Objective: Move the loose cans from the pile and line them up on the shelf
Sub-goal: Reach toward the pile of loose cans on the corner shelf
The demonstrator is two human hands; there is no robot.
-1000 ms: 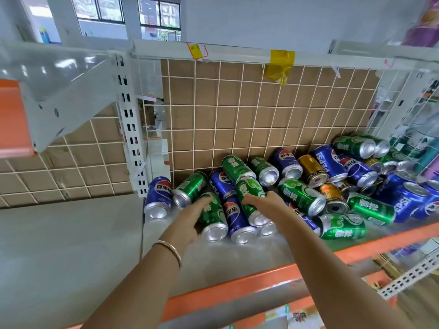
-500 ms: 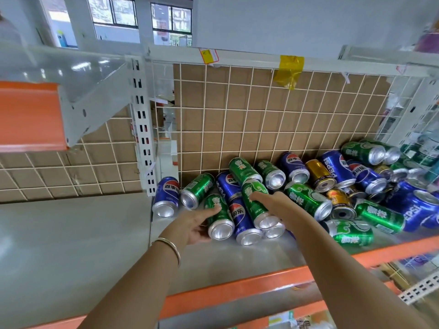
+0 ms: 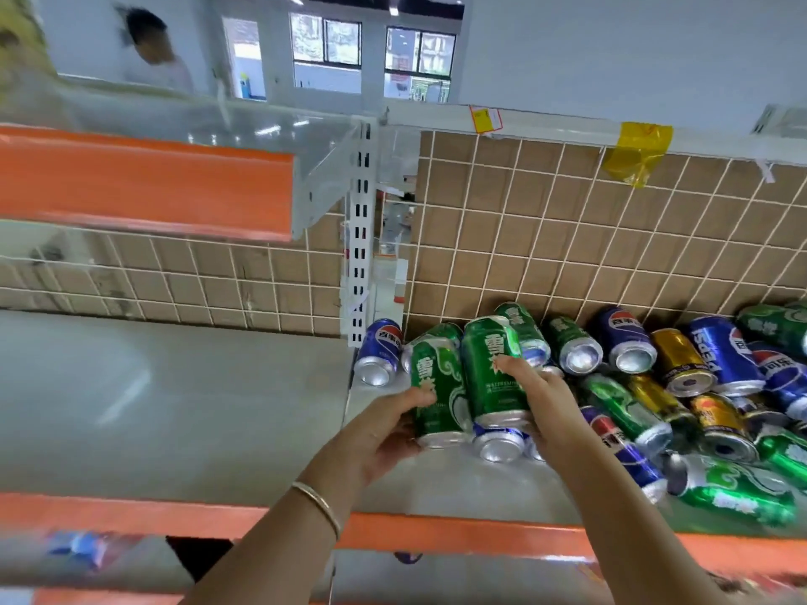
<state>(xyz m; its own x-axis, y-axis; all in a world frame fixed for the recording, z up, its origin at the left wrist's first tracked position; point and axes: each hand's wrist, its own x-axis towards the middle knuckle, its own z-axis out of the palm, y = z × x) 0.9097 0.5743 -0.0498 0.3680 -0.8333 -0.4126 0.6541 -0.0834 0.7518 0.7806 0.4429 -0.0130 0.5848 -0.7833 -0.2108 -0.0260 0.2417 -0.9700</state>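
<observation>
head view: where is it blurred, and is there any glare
Head view: motion blur smears the left edge, the orange shelf lip and the bottom strip; the held green cans are readable; ceiling lights glare off the upper shelf.

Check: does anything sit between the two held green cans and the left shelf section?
Nothing visible along the front. Only a blue Pepsi can lies farther back by the slotted upright, left of the green can in the left hand.

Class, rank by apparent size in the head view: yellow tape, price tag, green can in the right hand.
green can
yellow tape
price tag
The can is nearer the camera, so true size is unsure.
</observation>
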